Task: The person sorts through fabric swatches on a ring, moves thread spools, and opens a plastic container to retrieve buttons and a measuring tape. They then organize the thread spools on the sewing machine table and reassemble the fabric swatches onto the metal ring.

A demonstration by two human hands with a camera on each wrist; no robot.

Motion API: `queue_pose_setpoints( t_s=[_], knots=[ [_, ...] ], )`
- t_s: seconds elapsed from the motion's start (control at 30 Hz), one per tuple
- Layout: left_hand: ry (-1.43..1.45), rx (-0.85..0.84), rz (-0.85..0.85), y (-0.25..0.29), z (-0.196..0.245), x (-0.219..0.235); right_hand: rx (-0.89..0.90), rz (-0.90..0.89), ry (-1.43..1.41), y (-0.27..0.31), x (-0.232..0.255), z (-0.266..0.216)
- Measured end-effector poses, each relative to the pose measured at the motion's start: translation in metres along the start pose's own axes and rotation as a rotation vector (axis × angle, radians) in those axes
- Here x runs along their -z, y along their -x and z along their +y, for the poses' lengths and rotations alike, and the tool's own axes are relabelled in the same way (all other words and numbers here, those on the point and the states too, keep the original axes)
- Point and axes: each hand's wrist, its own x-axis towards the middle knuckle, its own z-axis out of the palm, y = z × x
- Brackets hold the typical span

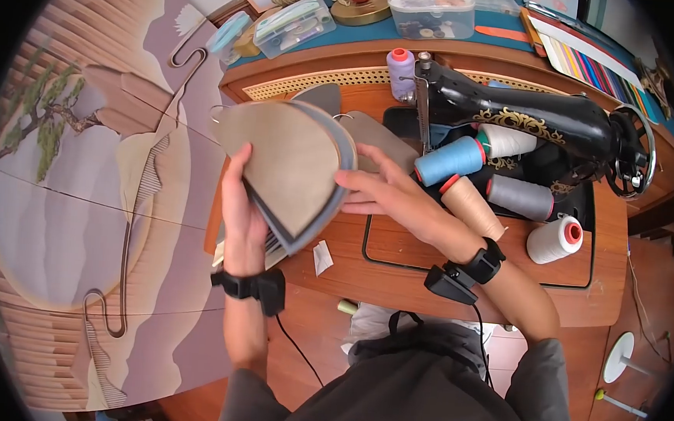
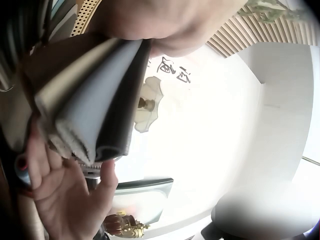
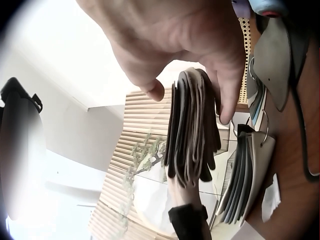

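Both hands are on a thick swatch book (image 1: 290, 161), its rounded leaves stacked beige over blue-grey and dark ones. My left hand (image 1: 244, 209) grips it by its lower left side, thumb over the beige top leaf. At the opposite edge, my right hand (image 1: 388, 190) holds the leaves between thumb and fingers. The right wrist view shows the folded leaves (image 3: 192, 125) end-on between that thumb and the fingers. In the left wrist view, cream, pale grey and black leaves (image 2: 97, 100) fan out, with the right hand's thumb at their lower edge.
More swatches on a ring (image 3: 247, 170) lie on the wooden table, near a white paper scrap (image 1: 322, 257). To the right stands a black sewing machine (image 1: 528, 118) with several thread cones, among them a blue cone (image 1: 449, 162) and a white cone (image 1: 553, 240). Plastic boxes (image 1: 431, 12) line the back shelf.
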Motion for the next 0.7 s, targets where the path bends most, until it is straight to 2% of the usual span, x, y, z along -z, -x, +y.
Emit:
queue_pose_setpoints(
  t_s=[0.07, 0.17, 0.23, 0.33, 0.37, 0.4, 0.43, 0.47, 0.5, 0.53, 0.6, 0.63, 0.7],
  knots=[
    [0.046, -0.004, -0.025, -0.025, 0.005, -0.006, 0.039, -0.061, 0.066, -0.009, 0.01, 0.006],
    [0.11, -0.02, 0.006, -0.067, -0.007, -0.003, 0.102, -0.014, 0.097, -0.015, 0.016, 0.009],
    [0.264, 0.112, -0.081, -0.082, -0.021, -0.005, 0.128, 0.019, 0.122, -0.016, 0.016, 0.01],
    [0.132, 0.176, -0.091, -0.095, -0.038, -0.013, 0.212, 0.096, 0.142, -0.02, 0.02, 0.015],
    [0.034, 0.213, 0.061, -0.099, -0.042, -0.015, 0.166, 0.112, 0.152, -0.026, 0.029, 0.02],
    [0.027, 0.212, 0.061, -0.097, -0.043, -0.01, 0.122, 0.129, 0.162, -0.03, 0.035, 0.023],
    [-0.067, 0.182, -0.016, -0.082, -0.041, -0.008, 0.125, 0.129, 0.155, -0.03, 0.036, 0.025],
    [-0.16, 0.153, -0.095, -0.066, -0.037, -0.006, 0.04, 0.126, 0.142, -0.029, 0.038, 0.026],
    [-0.272, 0.09, -0.085, -0.047, -0.031, -0.003, -0.048, 0.122, 0.127, -0.029, 0.04, 0.028],
    [-0.276, 0.095, -0.083, -0.025, -0.027, -0.004, -0.051, 0.123, 0.121, -0.032, 0.042, 0.033],
    [-0.724, -0.172, -0.157, 0.014, -0.02, -0.003, -0.026, 0.193, 0.446, -0.038, 0.044, 0.043],
    [-0.725, -0.169, -0.153, 0.027, -0.025, 0.008, -0.03, 0.19, 0.445, -0.035, 0.043, 0.042],
    [-1.46, -0.525, -0.24, 0.041, -0.039, 0.032, 0.093, 0.25, 0.83, -0.02, 0.042, 0.032]
  ],
)
